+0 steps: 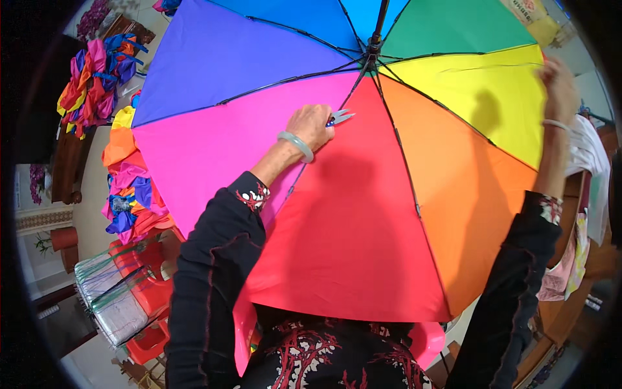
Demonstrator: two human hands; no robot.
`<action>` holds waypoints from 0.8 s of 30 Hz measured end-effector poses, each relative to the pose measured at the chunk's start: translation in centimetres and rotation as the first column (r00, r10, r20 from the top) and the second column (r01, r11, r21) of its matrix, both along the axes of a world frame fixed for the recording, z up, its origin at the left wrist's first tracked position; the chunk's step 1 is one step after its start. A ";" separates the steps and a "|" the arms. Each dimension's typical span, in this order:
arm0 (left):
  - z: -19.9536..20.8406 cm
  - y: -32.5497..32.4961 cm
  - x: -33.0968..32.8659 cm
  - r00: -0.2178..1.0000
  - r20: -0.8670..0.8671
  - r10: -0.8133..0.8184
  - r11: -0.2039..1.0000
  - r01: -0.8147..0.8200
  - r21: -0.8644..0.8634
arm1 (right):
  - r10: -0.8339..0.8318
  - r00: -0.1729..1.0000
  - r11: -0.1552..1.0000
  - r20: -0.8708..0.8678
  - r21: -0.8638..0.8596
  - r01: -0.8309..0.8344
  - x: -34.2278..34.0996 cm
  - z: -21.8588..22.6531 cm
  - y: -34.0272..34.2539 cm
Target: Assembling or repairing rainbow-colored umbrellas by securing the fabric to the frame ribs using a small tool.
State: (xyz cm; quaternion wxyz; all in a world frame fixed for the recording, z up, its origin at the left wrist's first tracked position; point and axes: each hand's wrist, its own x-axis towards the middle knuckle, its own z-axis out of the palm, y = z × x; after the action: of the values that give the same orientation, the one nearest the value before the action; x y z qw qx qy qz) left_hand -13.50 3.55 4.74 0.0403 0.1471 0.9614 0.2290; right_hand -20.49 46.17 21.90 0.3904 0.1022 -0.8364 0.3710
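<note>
An opened umbrella (343,220) with rainbow-coloured panels spreads in front of me, its inner side, black ribs and shaft (381,26) showing. My left hand (312,126) is closed around small thread snips (339,118) with a blue handle. Their blades point right, over the seam between the pink and red panels. At the right edge of the yellow panel is my right hand (558,87), slightly blurred, with its fingers closed. A thin dark thread (489,67) runs from it leftward across the yellow panel. Shadows fall on the red and orange panels.
Bundles of multicoloured cloth (97,81) lie at the left, with another heap (133,188) beside the umbrella. Red plastic stools (139,279) and a wrapped, tied pack (113,305) stand lower left. Wooden furniture (570,259) with hanging cloths (586,155) stands right. A pink chair (427,343) shows behind me.
</note>
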 end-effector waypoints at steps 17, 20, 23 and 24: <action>-3.0 3.2 -1.5 0.971 -0.025 0.236 0.956 -0.228 0.185 | 0.554 0.418 0.824 0.720 -0.546 -0.151 4.7 -17.6 -21.5; -3.0 2.4 -1.8 0.968 0.075 0.239 0.910 -0.250 0.332 | 0.300 0.667 0.949 0.682 -0.138 -0.285 4.4 -19.2 -22.8; -2.4 1.6 -1.9 0.931 0.237 0.278 0.823 -0.358 0.442 | 0.071 0.860 0.979 0.506 0.131 -0.158 4.5 -20.6 -23.8; -2.1 1.7 -2.0 0.887 0.341 0.310 0.754 -0.448 0.480 | 0.060 0.856 0.982 0.513 0.124 -0.143 4.4 -20.7 -23.9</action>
State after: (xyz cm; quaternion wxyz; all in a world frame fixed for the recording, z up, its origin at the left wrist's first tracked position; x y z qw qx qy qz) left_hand -15.50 5.27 2.68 0.0648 -0.0759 0.8529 0.5125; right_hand -16.12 22.28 1.23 0.1271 0.0757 -0.9296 0.3376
